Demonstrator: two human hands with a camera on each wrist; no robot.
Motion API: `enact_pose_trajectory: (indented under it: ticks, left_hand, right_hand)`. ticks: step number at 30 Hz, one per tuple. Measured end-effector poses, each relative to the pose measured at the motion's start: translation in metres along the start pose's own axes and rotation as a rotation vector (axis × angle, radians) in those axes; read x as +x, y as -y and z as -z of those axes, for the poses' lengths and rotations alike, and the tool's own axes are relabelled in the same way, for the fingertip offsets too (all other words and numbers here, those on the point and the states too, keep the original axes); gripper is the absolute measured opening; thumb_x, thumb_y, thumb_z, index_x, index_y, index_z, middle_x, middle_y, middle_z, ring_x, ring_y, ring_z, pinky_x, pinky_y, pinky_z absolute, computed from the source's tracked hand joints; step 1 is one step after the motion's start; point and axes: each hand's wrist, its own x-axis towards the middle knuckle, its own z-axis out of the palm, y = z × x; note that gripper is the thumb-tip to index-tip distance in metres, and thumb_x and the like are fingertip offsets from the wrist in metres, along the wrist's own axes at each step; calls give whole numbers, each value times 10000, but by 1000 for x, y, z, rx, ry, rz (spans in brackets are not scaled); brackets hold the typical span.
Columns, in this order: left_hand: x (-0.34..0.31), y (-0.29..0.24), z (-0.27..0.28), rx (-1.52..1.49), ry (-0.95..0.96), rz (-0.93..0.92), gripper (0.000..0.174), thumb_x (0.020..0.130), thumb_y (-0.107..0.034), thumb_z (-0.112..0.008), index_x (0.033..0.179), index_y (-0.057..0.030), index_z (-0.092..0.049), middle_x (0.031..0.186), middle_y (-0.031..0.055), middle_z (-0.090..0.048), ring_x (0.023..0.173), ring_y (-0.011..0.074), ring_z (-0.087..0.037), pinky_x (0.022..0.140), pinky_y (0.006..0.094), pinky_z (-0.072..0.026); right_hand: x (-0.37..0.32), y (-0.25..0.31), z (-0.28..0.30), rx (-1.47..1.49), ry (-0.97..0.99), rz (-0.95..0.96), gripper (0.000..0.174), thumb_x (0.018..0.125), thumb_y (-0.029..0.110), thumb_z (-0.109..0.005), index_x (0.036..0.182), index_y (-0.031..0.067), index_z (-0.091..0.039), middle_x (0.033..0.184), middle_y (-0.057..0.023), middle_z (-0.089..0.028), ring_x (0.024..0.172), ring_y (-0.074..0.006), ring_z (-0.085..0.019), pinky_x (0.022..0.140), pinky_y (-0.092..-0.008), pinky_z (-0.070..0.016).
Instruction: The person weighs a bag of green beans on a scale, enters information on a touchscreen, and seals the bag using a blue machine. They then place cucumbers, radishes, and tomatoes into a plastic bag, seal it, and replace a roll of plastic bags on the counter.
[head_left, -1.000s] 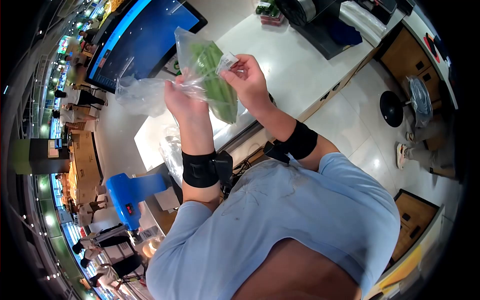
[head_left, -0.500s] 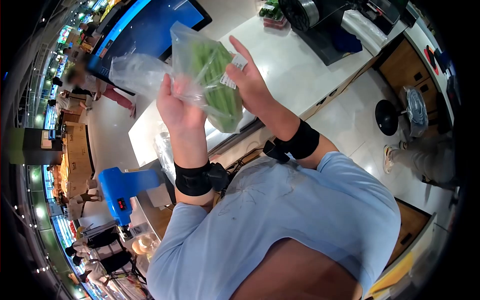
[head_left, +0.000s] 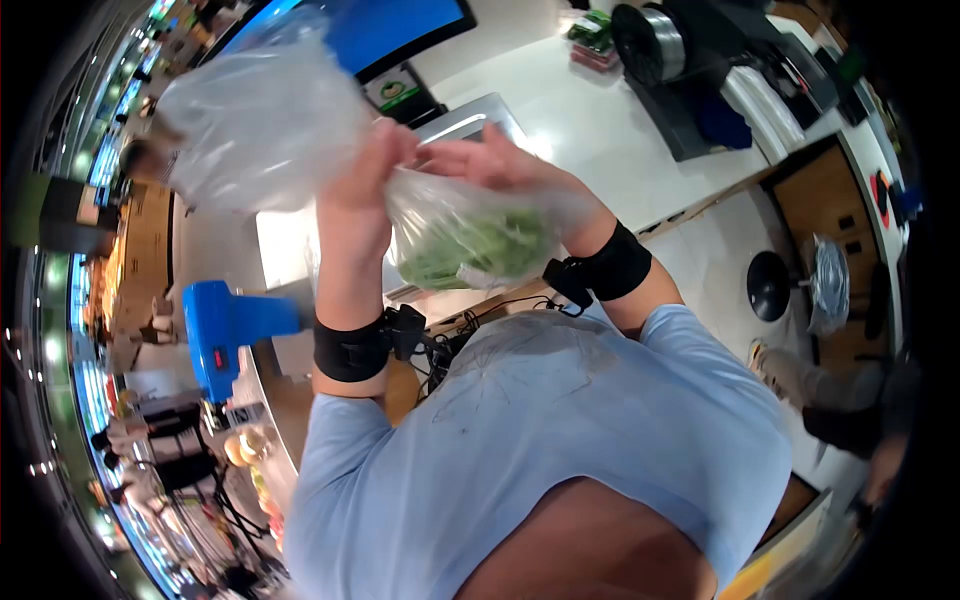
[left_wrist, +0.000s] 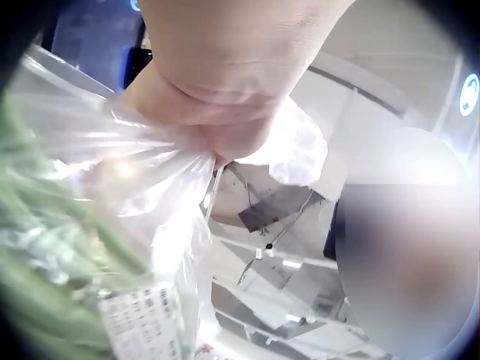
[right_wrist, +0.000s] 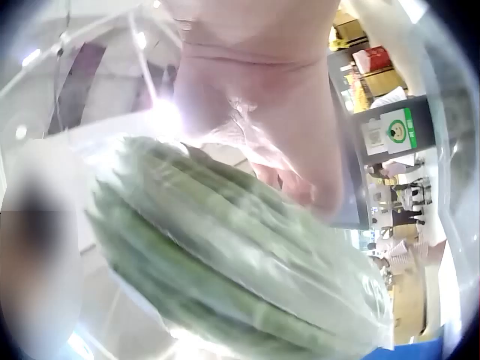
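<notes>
A clear plastic bag (head_left: 430,205) holds long green vegetables (head_left: 490,250), lying crosswise in front of the person's chest in the head view. My left hand (head_left: 358,180) grips the gathered neck of the bag, and its loose, puffed-out top spreads to the left of that hand. In the left wrist view a printed white label (left_wrist: 142,319) shows on the bag. My right hand (head_left: 500,165) is beside the filled part, its fingers extended towards the left hand and blurred. The right wrist view has the green bundle partly covering those fingers.
Beyond the hands, a metal tray (head_left: 470,120) lies on the white counter (head_left: 570,120), near a blue screen (head_left: 395,35). Packed produce (head_left: 592,40) and a roll of film (head_left: 650,45) stand at the back right. A blue device (head_left: 215,335) is at left.
The bag has swung from upright to crosswise, its filled end lower and nearer the body. Its loose top has puffed out to the left. My right hand has left the label, its fingers now pointing left.
</notes>
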Motion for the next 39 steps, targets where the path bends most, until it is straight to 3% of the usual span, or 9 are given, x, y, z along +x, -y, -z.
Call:
enact_pose_trajectory:
  ticks: [5,7,11,13,16,19,25,30,39]
  left_hand:
    - [-21,-34,19,863,138,-219,294,890,-202,-486,1012,51,-575,1007,114,-627,926,143,-563,747,282,-446]
    - [-25,-54,40,912,105,-182,293,888,-211,-499,991,46,-595,992,137,-652,895,196,-609,729,317,-467]
    - [-71,-87,78,1439,-13,627,270,837,-277,-583,881,-15,-629,871,146,-657,708,370,-608,621,417,-472]
    - [-119,-86,97,1306,-85,-317,392,823,-406,-605,930,-31,-647,975,152,-658,792,329,-628,721,413,-493]
    - [-134,-87,95,1421,180,-661,612,705,-527,-671,1076,-43,-613,985,133,-648,841,291,-627,853,426,-479]
    - [-156,-87,130,1530,226,-326,956,538,-642,-692,1255,-44,-487,929,97,-621,819,272,-627,856,426,-483]
    - [-214,-103,175,1631,159,581,659,684,-563,-683,1073,-38,-596,785,141,-649,642,308,-606,611,437,-480]
    - [-250,-139,259,1212,130,888,470,859,-459,-603,796,2,-660,671,173,-615,606,321,-579,590,403,-452]
    - [-261,-159,392,1576,103,1013,428,832,-430,-623,833,-7,-687,743,170,-642,700,330,-605,669,416,-470]
  right_hand:
    - [36,-33,-19,-1431,288,419,388,954,221,-502,1279,8,-504,1236,-123,-559,1182,-191,-487,1017,-331,-373]
    - [62,-41,-43,-839,273,-98,268,954,195,-491,1139,22,-580,1047,-84,-637,1041,-166,-564,954,-310,-398]
    - [94,-76,-48,-596,204,-190,291,971,235,-426,792,45,-552,664,-11,-493,806,-159,-606,876,-299,-436]
    - [112,-91,-42,-683,224,-299,285,936,212,-454,721,42,-531,636,-23,-486,785,-158,-616,734,-284,-443]
    - [121,-116,-56,-1165,570,156,190,882,156,-520,736,37,-547,670,-31,-522,746,-169,-597,680,-287,-443]
    - [133,-139,-90,-896,666,-385,113,836,123,-562,758,41,-568,703,-34,-551,705,-162,-562,649,-281,-437]
    - [180,-211,-113,-909,831,-682,200,931,187,-462,857,36,-572,788,-35,-580,749,-129,-528,702,-286,-440]
    - [205,-291,-126,-1461,925,28,215,958,227,-441,927,69,-584,850,-127,-634,904,-320,-595,1030,-535,-296]
    - [268,-445,-145,-1381,367,301,182,963,191,-414,912,78,-547,807,-70,-617,879,-289,-588,1001,-499,-308]
